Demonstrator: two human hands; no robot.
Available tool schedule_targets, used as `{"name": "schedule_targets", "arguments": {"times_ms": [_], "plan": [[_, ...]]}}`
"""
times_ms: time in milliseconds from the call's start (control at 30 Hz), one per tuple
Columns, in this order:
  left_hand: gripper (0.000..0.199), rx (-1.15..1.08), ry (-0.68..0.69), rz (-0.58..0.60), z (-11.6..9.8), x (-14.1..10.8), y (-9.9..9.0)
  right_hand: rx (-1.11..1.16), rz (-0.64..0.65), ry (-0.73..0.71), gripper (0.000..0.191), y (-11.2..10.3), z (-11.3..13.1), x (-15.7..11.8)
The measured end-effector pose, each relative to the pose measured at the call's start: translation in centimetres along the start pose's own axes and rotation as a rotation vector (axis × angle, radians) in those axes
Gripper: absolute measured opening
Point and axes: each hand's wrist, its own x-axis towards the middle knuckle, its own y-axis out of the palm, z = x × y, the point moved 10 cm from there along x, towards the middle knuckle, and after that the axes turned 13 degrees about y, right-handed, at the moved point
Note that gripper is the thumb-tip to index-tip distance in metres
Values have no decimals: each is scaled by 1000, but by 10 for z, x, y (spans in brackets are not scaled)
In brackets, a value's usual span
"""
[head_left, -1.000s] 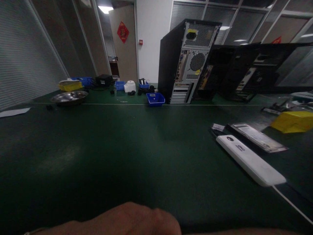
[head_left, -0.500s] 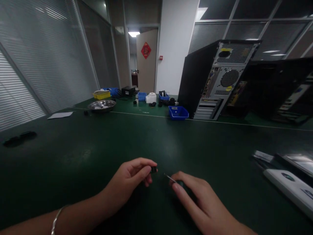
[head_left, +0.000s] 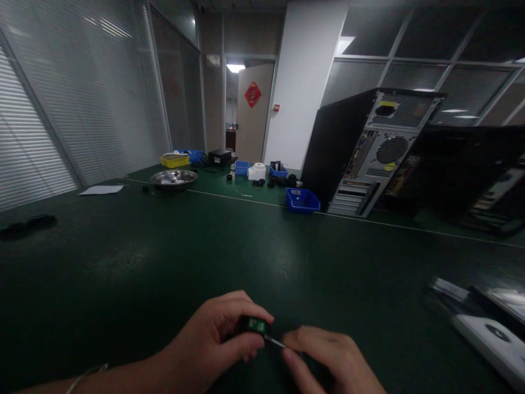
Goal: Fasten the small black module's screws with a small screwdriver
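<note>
Two bare hands meet at the bottom centre of the frame: the left hand [head_left: 221, 336] pinches a small dark part with a green circuit-board face [head_left: 256, 325] between thumb and fingers, and the right hand [head_left: 328, 355] grips a thin metal-shafted tool [head_left: 274, 342]. The part lies to the upper left of the right hand, its long axis running roughly across the frame; the shaft slants up-left, its tip at the part's lower right edge, though whether it touches I cannot tell. Green tabletop [head_left: 184, 246] spreads beyond both hands. A white bar-shaped device [head_left: 484, 336] sits well apart at the lower right; farther off, a blue bin [head_left: 303, 202] stands right of centre beside a black computer tower [head_left: 340, 150], with a steel bowl [head_left: 174, 179] at the left.
</note>
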Motion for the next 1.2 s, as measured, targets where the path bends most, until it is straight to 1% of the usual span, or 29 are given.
{"name": "schedule_targets", "arguments": {"times_ms": [167,267,367,500,667,767,833,1000,1200], "plan": [[25,113,10,19,-3,-4,-3,-21,-9,15,26,-5,8,-5],[26,235,71,61,-10,-5,-1,-21,-31,28,26,-9,7,-7],[25,331,116,103,-18,-5,4,-28,-21,26,26,-8,6,-6],[23,346,142,115,-25,-3,7,-57,-21,24,26,-5,4,-4],[19,350,119,99,-19,-3,3,-71,-42,13,30,-2,2,-2],[19,275,94,80,-10,-4,2,-63,-51,5,29,-2,1,0],[20,181,79,63,-6,-4,3,-45,-61,2,28,-4,2,1],[18,-38,44,38,-3,-4,8,3,-50,-23,28,-5,7,-1],[16,-111,37,44,-5,-3,9,17,-50,-30,28,-5,9,-3]]}}
